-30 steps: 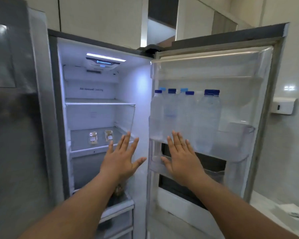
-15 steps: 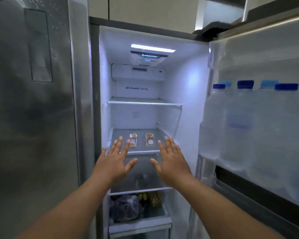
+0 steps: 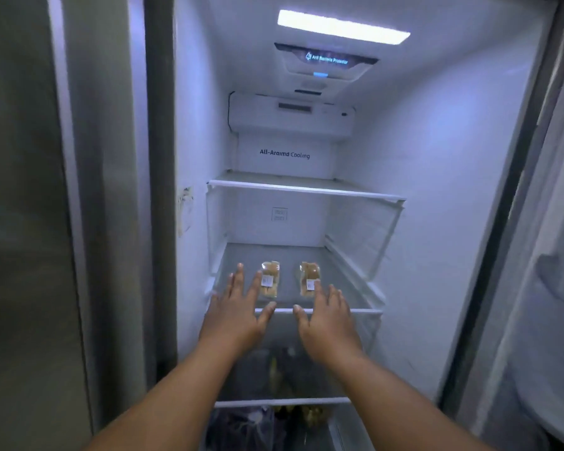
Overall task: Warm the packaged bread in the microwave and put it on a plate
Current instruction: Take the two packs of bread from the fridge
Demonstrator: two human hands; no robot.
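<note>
both hands were spread flat with fingers straight, the left hand [image 3: 235, 312] and the right hand [image 3: 328, 315] hovering at the front edge of the glass middle shelf [image 3: 339, 310] inside the lit white fridge, holding nothing. two small clear-wrapped packets of golden bread sat side by side on that shelf, the left packet [image 3: 269, 279] just beyond the left fingertips [image 3: 240, 271] and the right packet [image 3: 309, 277] near the right fingertips (contact could not be told). the slick wrap might have slipped from a loose pinch, or a flat push could have shoved a packet deeper.
</note>
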